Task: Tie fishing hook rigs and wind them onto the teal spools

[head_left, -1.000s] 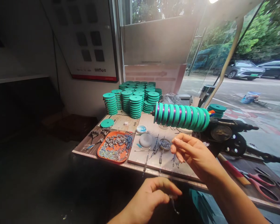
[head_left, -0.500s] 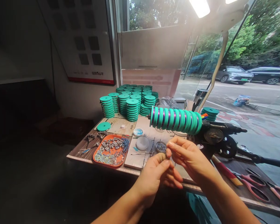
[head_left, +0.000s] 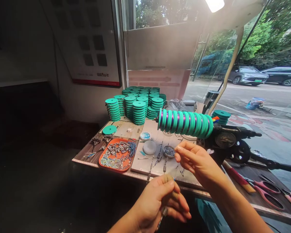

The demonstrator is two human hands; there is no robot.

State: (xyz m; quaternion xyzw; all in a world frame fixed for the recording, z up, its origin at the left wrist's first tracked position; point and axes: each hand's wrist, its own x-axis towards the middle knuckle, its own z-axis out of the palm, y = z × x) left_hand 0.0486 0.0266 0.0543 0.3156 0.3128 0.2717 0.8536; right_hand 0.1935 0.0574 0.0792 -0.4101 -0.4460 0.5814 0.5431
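My left hand (head_left: 158, 197), low in front of the table edge, pinches a fishing rig between thumb and forefinger. A speck of blue shows at its fingertips, and a small grey sinker (head_left: 164, 212) hangs beneath the palm. Up and to the right, my right hand (head_left: 192, 158) is closed in a pinch; whatever thin thing its fingertips hold is too fine to make out. Just left of those fingers sits a small bowl of dark beads (head_left: 169, 151). Behind both hands a row of green foam spools (head_left: 185, 123), wound with purple line, is mounted on a hand-cranked winder (head_left: 224, 139).
An orange tray (head_left: 100, 161) holds sinkers and small tubes. Stacked green spools (head_left: 138, 113) stand at the back. Pink-handled scissors (head_left: 269, 194) and a red-and-yellow brush (head_left: 240, 178) lie at right. More rigs (head_left: 159, 157) lie on the pale board (head_left: 138, 166).
My left hand has dropped down and away from my right hand, so their fingertips are now apart. The sinker under the left palm has come into sight. The view has shifted slightly.
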